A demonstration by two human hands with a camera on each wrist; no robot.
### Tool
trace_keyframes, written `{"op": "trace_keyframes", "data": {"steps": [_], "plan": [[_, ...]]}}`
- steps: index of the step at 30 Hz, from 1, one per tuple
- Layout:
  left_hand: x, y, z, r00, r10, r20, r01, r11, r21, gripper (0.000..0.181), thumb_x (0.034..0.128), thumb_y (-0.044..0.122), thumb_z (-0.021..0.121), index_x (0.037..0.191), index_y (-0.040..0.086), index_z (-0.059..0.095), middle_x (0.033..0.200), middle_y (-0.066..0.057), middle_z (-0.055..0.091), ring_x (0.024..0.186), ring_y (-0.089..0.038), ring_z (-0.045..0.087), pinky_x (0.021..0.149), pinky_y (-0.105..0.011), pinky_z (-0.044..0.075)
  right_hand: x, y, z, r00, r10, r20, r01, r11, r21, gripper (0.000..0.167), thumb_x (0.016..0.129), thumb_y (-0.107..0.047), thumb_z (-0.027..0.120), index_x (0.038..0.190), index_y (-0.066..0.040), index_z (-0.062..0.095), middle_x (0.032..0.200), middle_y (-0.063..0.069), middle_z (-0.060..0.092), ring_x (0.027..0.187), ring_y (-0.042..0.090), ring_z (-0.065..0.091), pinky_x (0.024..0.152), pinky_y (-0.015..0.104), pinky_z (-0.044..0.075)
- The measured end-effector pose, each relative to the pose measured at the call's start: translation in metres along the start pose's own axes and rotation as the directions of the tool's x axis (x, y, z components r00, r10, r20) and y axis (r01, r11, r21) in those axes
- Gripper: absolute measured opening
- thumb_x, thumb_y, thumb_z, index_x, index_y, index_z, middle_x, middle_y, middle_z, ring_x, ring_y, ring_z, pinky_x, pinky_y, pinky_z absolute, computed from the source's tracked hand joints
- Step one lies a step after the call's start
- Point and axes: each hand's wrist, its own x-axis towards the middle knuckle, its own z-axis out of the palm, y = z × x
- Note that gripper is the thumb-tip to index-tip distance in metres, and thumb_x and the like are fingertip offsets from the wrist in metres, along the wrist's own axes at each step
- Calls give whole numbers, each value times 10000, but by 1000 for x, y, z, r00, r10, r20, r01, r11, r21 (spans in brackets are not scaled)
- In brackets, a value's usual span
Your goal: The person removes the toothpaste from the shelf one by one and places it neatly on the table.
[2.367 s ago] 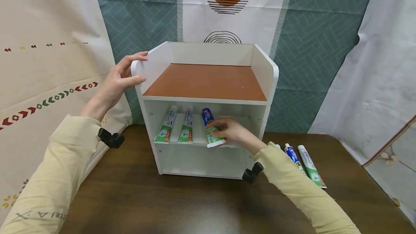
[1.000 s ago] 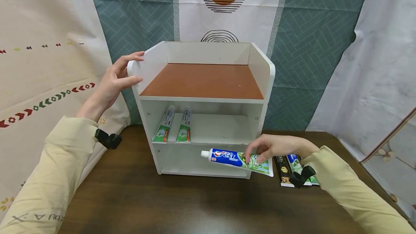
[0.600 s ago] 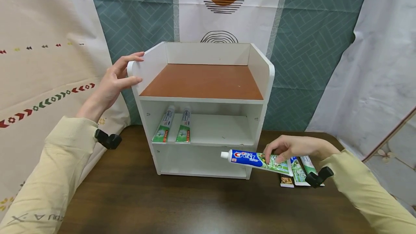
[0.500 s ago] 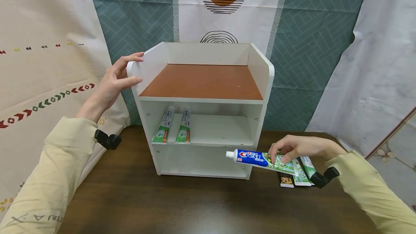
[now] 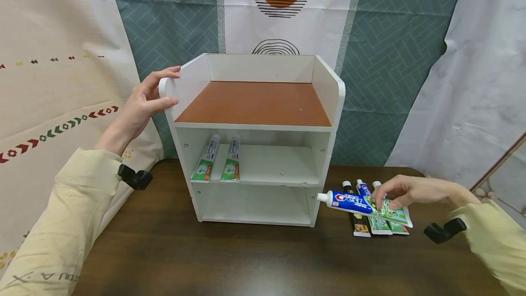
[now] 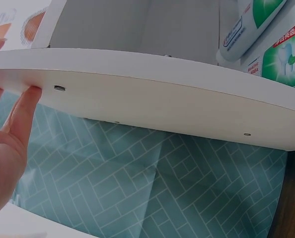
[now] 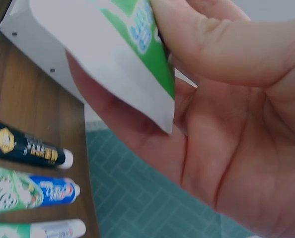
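Note:
My left hand (image 5: 144,104) grips the upper left side panel of a white shelf unit (image 5: 255,126); in the left wrist view its fingers (image 6: 26,114) touch the panel's outer face. To the right of the unit, my right hand (image 5: 417,192) pinches a blue-and-green Crest toothpaste tube (image 5: 353,202) by its green half, cap pointing left. That tube is over three more tubes on the table: a black toothpaste tube (image 5: 360,226), a blue-and-green toothpaste tube (image 5: 379,226) and a white-and-green toothpaste tube (image 5: 397,229). The right wrist view shows the held tube's white crimped end close up.
On the middle shelf (image 5: 283,163) two white-and-green toothpaste tubes (image 5: 207,159) lie side by side at the left. The unit has a brown top board (image 5: 255,104) and stands on a dark wooden table (image 5: 230,259). Patterned cloths (image 5: 172,22) hang behind.
The right hand has taken the Crest tube off the middle shelf, turned it sideways and carried it right, over the tubes on the table. The left hand has stayed on the side panel.

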Motion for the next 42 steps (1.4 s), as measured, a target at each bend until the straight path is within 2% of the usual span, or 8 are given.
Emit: {"op": "trace_keyframes", "data": {"steps": [5,10,17,24,32,34,39,42], "plan": [[0,0,-1,1000,5,1,-5,1000,1,451,821,-115,545,1223,86,519,1429,-60,260,1134,-275,373,742,-248,452,-18,7,2,999,11,-38,-11,1000,6,275,886,107,449,1087,-30,578,1070,154,558,1014,223,478,844,310,390],[-1,0,-1,1000,-4,-3,4,1000,3,451,822,-110,547,1225,91,520,1429,-54,260,1134,-273,373,744,-248,450,-38,14,4,991,58,-120,-60,998,-19,287,898,88,437,1122,-37,565,1145,152,535,1049,188,476,827,300,405],[-2,1,-1,1000,-11,-8,11,1000,0,446,826,-104,547,1224,94,521,1428,-49,262,1143,-276,362,747,-247,448,-59,25,12,937,214,-275,-201,977,76,309,930,17,437,1234,2,493,1230,36,513,1096,89,457,818,278,407],[-3,1,-1,1000,-19,-11,19,1000,1,448,826,-99,553,1227,97,521,1426,-44,268,1146,-271,361,751,-247,446,-65,50,24,902,172,-396,-129,983,134,362,915,57,443,1276,30,452,1245,-90,504,1057,75,489,770,303,451],[-2,1,0,1000,-15,-12,15,1000,11,448,824,-94,555,1226,101,523,1425,-47,272,1133,-273,371,742,-246,452,-73,75,39,802,297,-519,-162,944,289,388,924,5,467,1310,-30,451,1184,-162,500,951,182,566,744,381,470],[-1,1,0,1000,-15,-14,15,1000,12,448,823,-93,557,1225,101,524,1424,-46,274,1130,-272,375,741,-247,452,-75,78,41,753,339,-563,-227,938,262,390,918,-37,503,1305,-20,452,1180,-151,485,952,144,554,734,373,473],[-1,1,0,1000,-14,-15,14,1000,8,446,819,-91,561,1219,103,529,1423,-45,273,1134,-272,369,738,-246,451,-78,84,44,636,415,-651,-371,904,214,449,891,-135,580,1297,7,451,1291,201,406,949,83,514,704,356,473],[0,1,1,1000,-11,-13,11,1000,7,442,819,-92,559,1216,102,532,1424,-48,272,1138,-274,363,741,-247,449,-81,89,44,603,446,-661,-387,889,246,463,890,-149,585,1302,10,444,1292,358,300,863,118,541,670,363,477]]}}
